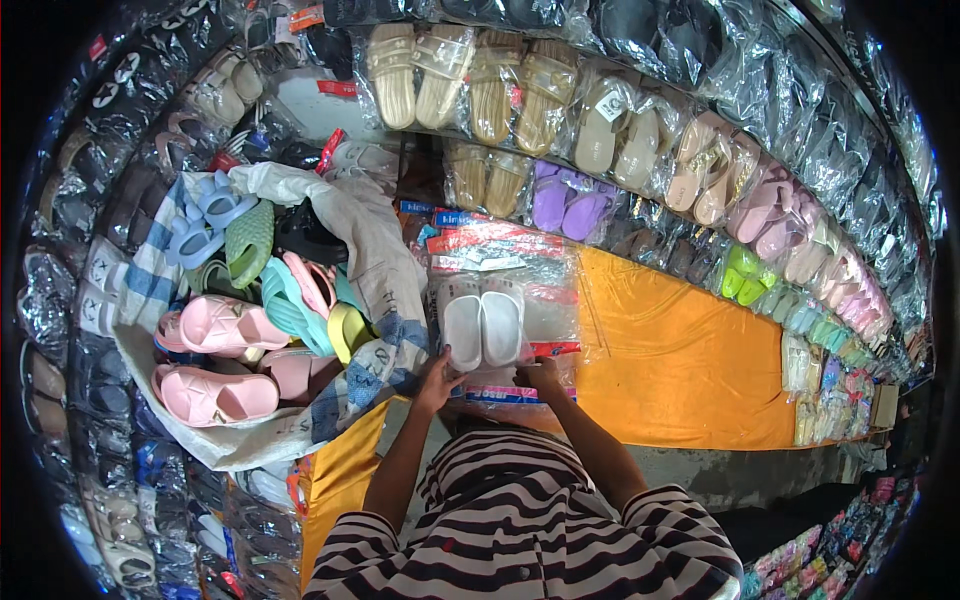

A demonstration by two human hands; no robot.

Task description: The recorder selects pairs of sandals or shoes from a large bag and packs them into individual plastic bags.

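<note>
A pair of white slip-on clogs [482, 330] lies side by side in a clear plastic bag, in front of my body. At the near end of the left clog, my left hand [436, 382] is closed on the bag's edge, with a finger and thumb against the shoe. My right hand [541, 377] is curled closed on the bag's near right corner, to the right of the other clog. Beneath the pair is a stack of clear plastic bags [550, 300] with red and blue printed strips.
To the left stands an open woven sack [240, 455] full of loose pink, teal, green and blue slippers. An orange cloth [690, 360] covers the surface to the right. Bagged gold sandals [495, 85] and purple slippers [572, 198] line the far side. More bagged footwear surrounds me.
</note>
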